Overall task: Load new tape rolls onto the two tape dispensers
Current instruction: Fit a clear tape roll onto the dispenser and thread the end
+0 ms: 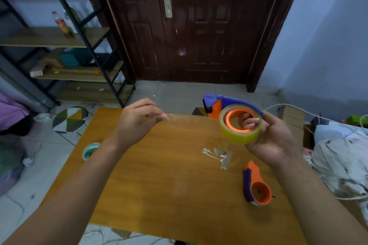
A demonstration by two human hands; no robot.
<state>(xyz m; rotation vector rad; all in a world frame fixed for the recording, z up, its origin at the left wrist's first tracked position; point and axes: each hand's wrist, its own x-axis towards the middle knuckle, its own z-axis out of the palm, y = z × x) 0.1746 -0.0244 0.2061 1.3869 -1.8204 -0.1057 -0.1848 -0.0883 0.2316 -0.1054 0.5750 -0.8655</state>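
head view: the right hand is curled around a tape dispenser, a smooth plastic piece with a purple arched guard and an orange body, held up over the far right part of the table. its fingertips show through the orange round hub. a fat ring of glossy, yellowish clear tape, the tape roll, sits on that hub. a thin, nearly see-through strip runs from the roll leftward to the left hand, whose curled fingers and thumb pinch its end; the strip looks wrinkled and dusty.

the table is a flat rectangular board with a warm orange wood grain. on it, near the right edge and below the right wrist, lies the second dispenser, same purple and orange plastic, its round hub bare. between the two arms lie crumpled whitish tape scraps. at the left edge, partly hidden by the left forearm, rests a spare roll with a greenish core.

beyond stand a dark panelled wooden door, a metal-framed shelf with wood boards, and a round patterned stool.
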